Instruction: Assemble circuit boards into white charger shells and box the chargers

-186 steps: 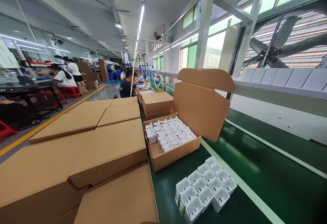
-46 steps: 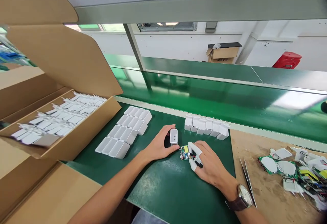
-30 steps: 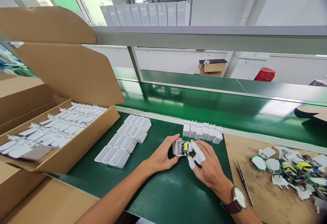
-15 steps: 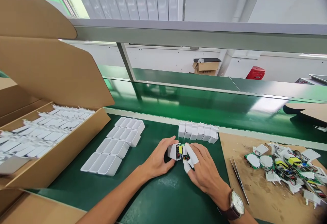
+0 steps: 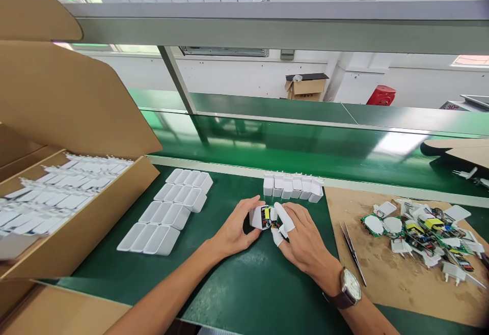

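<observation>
Between my hands, above the green mat, is a white plastic housing [image 5: 255,217] with a circuit board [image 5: 268,214] partly inside it. My left hand [image 5: 237,227] grips the housing between thumb and fingers. White finger cots cover fingertips of my right hand [image 5: 301,233], which pinches the board's right end; that end is partly hidden by the fingers. A yellow component shows on the board. Just behind my hands stands a row of white plug housings [image 5: 292,187]. To the left lie rows of open white housings [image 5: 164,213].
A cardboard box [image 5: 103,210] of white plug parts stands at left, its flap raised. On the brown board [image 5: 382,284] at right lie tweezers [image 5: 352,253] and a pile of circuit boards [image 5: 424,230] with plugs. A green conveyor [image 5: 267,139] runs behind, under a metal shelf beam [image 5: 267,29].
The circuit board appears slightly closer into the housing. Both hands keep their hold. My view has tilted down a little, showing less of the upper shelf.
</observation>
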A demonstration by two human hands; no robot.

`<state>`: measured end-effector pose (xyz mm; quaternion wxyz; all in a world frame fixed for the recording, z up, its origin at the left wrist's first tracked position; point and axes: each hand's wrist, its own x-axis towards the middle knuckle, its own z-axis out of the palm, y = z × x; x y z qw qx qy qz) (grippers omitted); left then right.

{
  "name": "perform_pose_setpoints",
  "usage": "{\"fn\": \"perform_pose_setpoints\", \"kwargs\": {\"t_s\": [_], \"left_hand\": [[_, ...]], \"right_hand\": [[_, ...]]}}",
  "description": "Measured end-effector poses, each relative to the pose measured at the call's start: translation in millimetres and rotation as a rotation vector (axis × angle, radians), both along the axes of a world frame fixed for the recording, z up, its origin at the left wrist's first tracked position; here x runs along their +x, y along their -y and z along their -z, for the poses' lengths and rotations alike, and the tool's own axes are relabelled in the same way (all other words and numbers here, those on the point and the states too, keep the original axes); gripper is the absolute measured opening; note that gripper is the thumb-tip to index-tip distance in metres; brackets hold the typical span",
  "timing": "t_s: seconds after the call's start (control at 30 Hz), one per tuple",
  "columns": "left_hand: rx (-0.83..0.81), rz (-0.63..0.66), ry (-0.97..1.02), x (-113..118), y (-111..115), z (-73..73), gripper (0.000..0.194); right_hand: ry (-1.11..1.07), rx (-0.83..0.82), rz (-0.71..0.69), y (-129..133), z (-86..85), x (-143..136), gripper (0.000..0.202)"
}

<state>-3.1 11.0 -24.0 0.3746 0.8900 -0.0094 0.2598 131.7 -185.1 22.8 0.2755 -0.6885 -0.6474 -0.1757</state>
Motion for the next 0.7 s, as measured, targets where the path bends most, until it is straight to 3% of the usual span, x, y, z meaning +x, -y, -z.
{"fn": "perform_pose_setpoints", "kwargs": {"t_s": [0.7], "left_hand": [[-0.006, -0.010, -0.051, 0.5, -1.6, 4.4, 0.081]], "right_hand": [[-0.014, -0.024, -0.019, 0.7, 1.4, 4.7, 0.066]]}}
